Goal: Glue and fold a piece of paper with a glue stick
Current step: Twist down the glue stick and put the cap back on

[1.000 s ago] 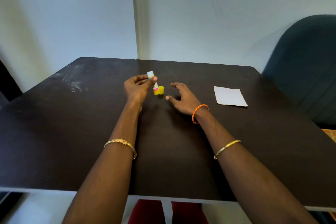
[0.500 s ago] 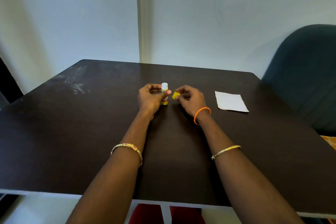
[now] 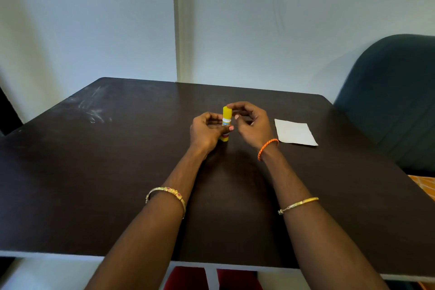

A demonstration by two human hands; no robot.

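A yellow and white glue stick [image 3: 226, 122] stands upright near the middle of the dark table [image 3: 117, 172]. My left hand [image 3: 207, 130] grips its lower body. Its yellow cap [image 3: 227, 112] sits on top of the tube. My right hand [image 3: 250, 125] is just right of the stick, index finger and thumb curled at the cap; whether they still pinch it is unclear. A folded white piece of paper [image 3: 294, 132] lies flat on the table to the right of my right hand.
A dark teal chair [image 3: 390, 92] stands at the table's right side. A white wall rises behind the far edge. Pale scuff marks [image 3: 94, 110] show on the table's far left. The near table edge runs across the bottom of the view.
The stick was tilted with its cap lying on the table. My left hand stood it upright, my right hand picked up the cap and set it on top of the tube.
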